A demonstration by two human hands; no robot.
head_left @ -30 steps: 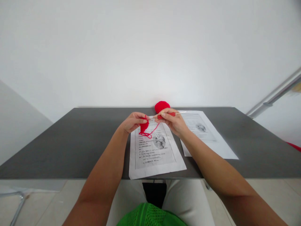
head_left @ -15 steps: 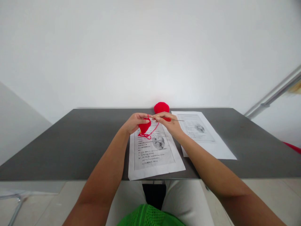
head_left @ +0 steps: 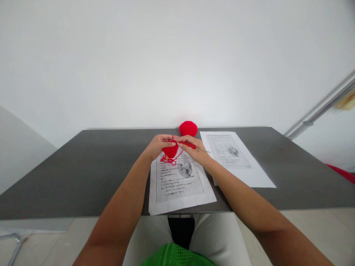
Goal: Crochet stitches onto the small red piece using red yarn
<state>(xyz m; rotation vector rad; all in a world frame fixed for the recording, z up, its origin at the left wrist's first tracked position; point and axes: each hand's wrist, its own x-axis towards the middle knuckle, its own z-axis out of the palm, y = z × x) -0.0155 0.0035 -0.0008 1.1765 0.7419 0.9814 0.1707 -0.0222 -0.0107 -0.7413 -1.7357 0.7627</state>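
My left hand [head_left: 158, 146] pinches a small red crocheted piece [head_left: 170, 151], with a strand of red yarn running up by its index finger. Loose loops of red yarn [head_left: 169, 161] and a small yellow bit dangle below the piece. In my right hand [head_left: 196, 149] is a crochet hook [head_left: 190, 145] with a red grip; its thin metal end sticks out to the right, and its tip meets the work near my left fingers. Both hands are close together above a printed sheet [head_left: 180, 201]. Behind them sits a red ball of yarn [head_left: 188, 128].
A second printed sheet [head_left: 257, 177] lies to the right on the dark grey table [head_left: 83, 177]. A white wall [head_left: 177, 62] rises at the table's far edge. A metal pole [head_left: 318, 112] slants at the right, and something red [head_left: 341, 173] shows beyond the table's right side.
The crochet hook's handle has tilted, its right end now lower and its red grip more exposed. My right hand has turned slightly; my left still holds the crocheted piece. The whole view has shifted a little.
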